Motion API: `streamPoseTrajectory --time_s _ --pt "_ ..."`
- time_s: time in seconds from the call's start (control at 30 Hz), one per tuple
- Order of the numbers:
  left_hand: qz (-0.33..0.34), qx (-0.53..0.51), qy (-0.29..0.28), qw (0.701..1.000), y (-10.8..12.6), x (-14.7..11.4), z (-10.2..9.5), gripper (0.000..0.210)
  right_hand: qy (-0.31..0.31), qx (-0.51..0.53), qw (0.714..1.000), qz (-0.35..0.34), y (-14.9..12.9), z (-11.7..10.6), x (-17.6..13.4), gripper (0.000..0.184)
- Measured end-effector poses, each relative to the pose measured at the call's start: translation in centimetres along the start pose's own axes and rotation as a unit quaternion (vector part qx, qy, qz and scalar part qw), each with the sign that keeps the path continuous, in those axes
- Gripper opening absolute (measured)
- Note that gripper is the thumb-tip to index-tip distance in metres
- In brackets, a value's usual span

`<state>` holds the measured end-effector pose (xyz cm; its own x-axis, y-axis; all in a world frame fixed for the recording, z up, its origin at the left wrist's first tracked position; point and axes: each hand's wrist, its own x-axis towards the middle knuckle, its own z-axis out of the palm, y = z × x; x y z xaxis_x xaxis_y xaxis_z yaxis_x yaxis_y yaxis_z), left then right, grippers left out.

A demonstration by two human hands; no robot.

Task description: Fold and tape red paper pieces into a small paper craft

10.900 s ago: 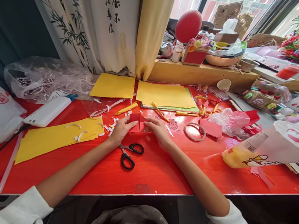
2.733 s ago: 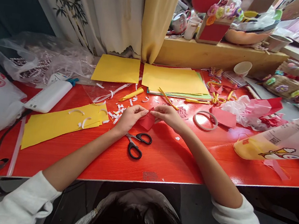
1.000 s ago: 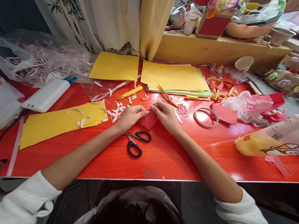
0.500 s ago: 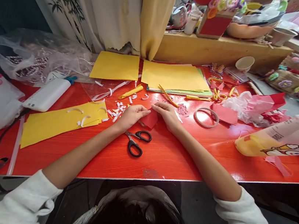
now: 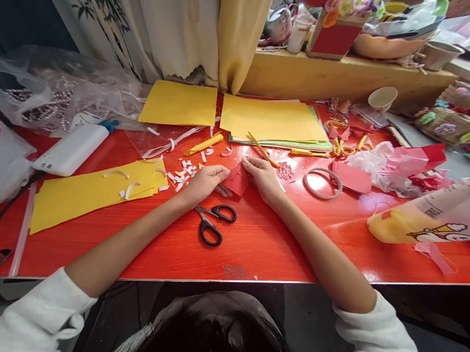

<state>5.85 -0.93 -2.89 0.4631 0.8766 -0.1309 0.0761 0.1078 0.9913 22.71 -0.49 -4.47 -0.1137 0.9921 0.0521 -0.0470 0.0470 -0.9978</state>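
Observation:
Between my hands is a small piece of red paper [image 5: 237, 182], with what looks like a fold in it. My left hand [image 5: 206, 185] is closed on its left edge, thumb and fingers pinched together. At its upper right corner my right hand [image 5: 263, 175] pinches it too. Just below my left hand lies a pair of black-handled scissors [image 5: 216, 224], its blades partly hidden under that hand. White paper scraps [image 5: 182, 175] are scattered left of my left hand. A roll of tape [image 5: 323, 184] lies to the right of my right hand.
Yellow sheets [image 5: 179, 104] and a paper stack [image 5: 273, 120] lie at the back of the red table [image 5: 277, 246]. Yellow strips [image 5: 84, 192] are at left, by a white power strip [image 5: 71, 148]. A drink cup [image 5: 435, 213] and crumpled tissue [image 5: 387, 165] stand right.
My hands have drawn slightly apart, the left moving a little left and down. More of the red paper shows between them. The whole view has shifted slightly.

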Motion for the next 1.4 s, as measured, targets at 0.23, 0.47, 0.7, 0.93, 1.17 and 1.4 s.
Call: streamPoseTrajectory --time_s 0.23,0.47,0.7,0.93,1.17,1.4 --pt "0.001 -0.012 0.025 1.000 -0.3 0.3 0.0 0.017 0.029 0.003 0.999 -0.022 0.1 -0.2 0.3 0.037" --pt "0.043 0.044 0.023 0.998 -0.5 0.1 0.0 0.027 -0.036 0.028 0.999 0.005 -0.9 0.0 -0.4 0.036" --pt "0.052 0.071 0.036 0.995 -0.6 0.0 -0.1 0.026 -0.009 0.006 1.000 -0.015 -0.8 0.1 -0.5 0.030" --pt "0.071 0.079 0.038 0.994 -0.5 0.0 0.1 0.031 0.010 -0.054 0.998 -0.039 -0.6 0.3 -0.7 0.028" --pt "0.108 0.089 0.111 0.984 -0.7 -0.1 -0.2 0.030 -0.079 -0.041 0.996 0.001 -1.6 0.5 -0.8 0.033" --pt "0.153 0.204 0.172 0.952 -0.1 -0.9 0.4 0.027 -0.151 -0.099 0.983 0.007 -1.6 -0.3 -0.6 0.030"
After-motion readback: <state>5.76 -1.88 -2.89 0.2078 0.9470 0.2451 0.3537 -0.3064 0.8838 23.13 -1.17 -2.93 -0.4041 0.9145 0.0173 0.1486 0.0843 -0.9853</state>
